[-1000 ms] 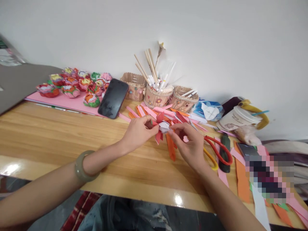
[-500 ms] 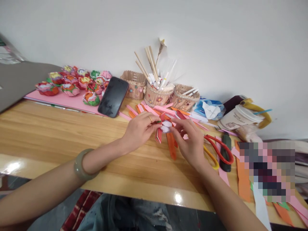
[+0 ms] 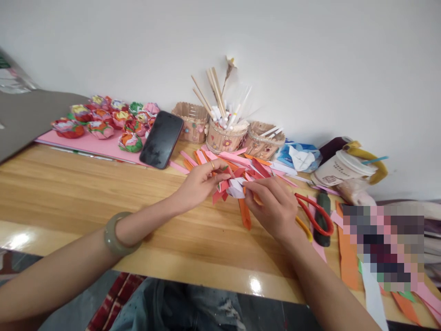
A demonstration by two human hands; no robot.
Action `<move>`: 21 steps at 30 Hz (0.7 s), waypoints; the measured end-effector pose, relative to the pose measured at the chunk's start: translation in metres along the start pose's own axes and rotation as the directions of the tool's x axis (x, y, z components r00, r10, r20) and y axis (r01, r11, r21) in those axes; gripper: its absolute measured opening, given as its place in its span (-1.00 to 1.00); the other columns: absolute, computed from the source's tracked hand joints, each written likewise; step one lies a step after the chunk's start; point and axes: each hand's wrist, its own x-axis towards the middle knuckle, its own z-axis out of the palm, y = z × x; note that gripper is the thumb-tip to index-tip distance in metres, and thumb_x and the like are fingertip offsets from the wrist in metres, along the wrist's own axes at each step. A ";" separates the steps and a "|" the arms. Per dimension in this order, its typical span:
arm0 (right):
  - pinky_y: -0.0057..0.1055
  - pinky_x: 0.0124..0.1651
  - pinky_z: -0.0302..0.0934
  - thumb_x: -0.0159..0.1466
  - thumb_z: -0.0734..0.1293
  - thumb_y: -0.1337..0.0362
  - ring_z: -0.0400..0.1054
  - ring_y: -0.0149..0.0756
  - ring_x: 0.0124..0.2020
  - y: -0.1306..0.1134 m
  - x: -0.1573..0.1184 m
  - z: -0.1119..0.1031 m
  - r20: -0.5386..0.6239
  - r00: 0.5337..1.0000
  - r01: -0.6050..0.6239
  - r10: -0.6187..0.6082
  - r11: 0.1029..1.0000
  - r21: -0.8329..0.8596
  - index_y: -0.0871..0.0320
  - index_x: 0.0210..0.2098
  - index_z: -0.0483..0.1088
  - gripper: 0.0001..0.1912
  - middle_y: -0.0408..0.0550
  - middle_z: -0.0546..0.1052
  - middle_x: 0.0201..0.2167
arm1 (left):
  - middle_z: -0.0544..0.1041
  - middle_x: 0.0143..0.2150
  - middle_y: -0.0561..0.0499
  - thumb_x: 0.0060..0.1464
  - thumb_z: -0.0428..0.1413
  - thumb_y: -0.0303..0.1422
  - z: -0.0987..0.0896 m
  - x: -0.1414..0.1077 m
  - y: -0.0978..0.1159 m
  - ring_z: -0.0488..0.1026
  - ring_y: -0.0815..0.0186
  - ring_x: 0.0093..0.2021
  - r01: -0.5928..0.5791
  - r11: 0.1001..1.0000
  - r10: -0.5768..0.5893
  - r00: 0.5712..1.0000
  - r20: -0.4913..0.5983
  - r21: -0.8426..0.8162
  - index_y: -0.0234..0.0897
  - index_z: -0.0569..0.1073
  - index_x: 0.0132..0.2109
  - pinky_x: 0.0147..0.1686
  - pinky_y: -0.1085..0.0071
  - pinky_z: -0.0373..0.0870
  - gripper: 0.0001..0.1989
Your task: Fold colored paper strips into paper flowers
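Observation:
Between my hands, above the wooden table, is a partly folded paper flower [image 3: 236, 188] with pale lilac petals and red and pink pieces around them. My left hand [image 3: 201, 184] is closed on its left side, thumb and fingers pinching the red paper. My right hand [image 3: 272, 202] pinches the edge of a pale petal on the right side. Folded paper strips [image 3: 220, 158] in pink, red and orange lie just behind, and an orange strip [image 3: 245, 214] sticks out below the flower. Scissors with red and yellow handles [image 3: 315, 216] rest beside my right wrist.
Several finished paper flowers [image 3: 99, 128] stand on pink paper at the left, with a phone [image 3: 161, 140] beside them. Behind are decorated baskets [image 3: 227, 136] with sticks and pens. A tissue pack [image 3: 298, 156], a lidded cup [image 3: 341, 170] and a dark bottle [image 3: 323, 216] sit at right.
The flower has been tilted, so more of its red side and pale petals show. My right hand has turned, its fingers now pinching a petal edge; my left hand keeps its grip.

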 end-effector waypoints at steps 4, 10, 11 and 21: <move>-0.37 -0.39 0.24 0.14 0.28 0.45 0.36 -0.31 -0.42 -0.003 0.005 -0.006 0.046 0.999 -0.031 0.027 0.996 0.085 0.07 -0.25 0.38 -0.78 -0.07 0.49 -0.43 | 0.39 -0.46 0.10 -0.05 0.11 -0.38 -0.001 0.004 -0.001 0.33 0.41 -0.40 0.120 0.983 -0.117 0.993 0.032 -0.142 -0.33 0.36 -0.45 -0.31 0.45 0.27 -0.90; -0.31 -0.34 0.28 0.16 0.27 0.39 0.35 -0.26 -0.36 -0.011 0.012 -0.015 0.145 0.984 -0.137 0.100 0.953 0.271 0.16 -0.16 0.39 -0.76 0.02 0.47 -0.35 | 0.52 -0.41 0.04 -0.10 0.14 -0.40 -0.004 0.006 0.000 0.40 0.37 -0.35 0.224 0.958 -0.209 0.973 0.098 -0.180 -0.33 0.51 -0.39 -0.29 0.43 0.30 -0.90; -0.31 -0.34 0.28 0.16 0.29 0.38 0.35 -0.26 -0.36 -0.011 0.012 -0.014 0.159 0.984 -0.126 0.084 0.954 0.270 0.16 -0.15 0.39 -0.75 0.02 0.48 -0.36 | 0.53 -0.41 0.04 -0.10 0.13 -0.40 -0.004 0.006 0.000 0.41 0.37 -0.36 0.238 0.952 -0.221 0.970 0.104 -0.194 -0.33 0.52 -0.38 -0.29 0.43 0.30 -0.90; -0.36 -0.35 0.33 0.12 0.34 0.49 0.36 -0.30 -0.41 -0.012 0.002 -0.006 0.098 0.983 0.145 -0.156 0.983 0.117 0.18 -0.16 0.38 -0.71 -0.03 0.54 -0.42 | 0.40 -0.55 0.12 -0.08 0.14 -0.45 0.003 0.003 0.000 0.30 0.50 -0.53 0.429 0.786 -0.411 0.900 0.143 -0.444 -0.37 0.43 -0.47 -0.44 0.53 0.22 -0.93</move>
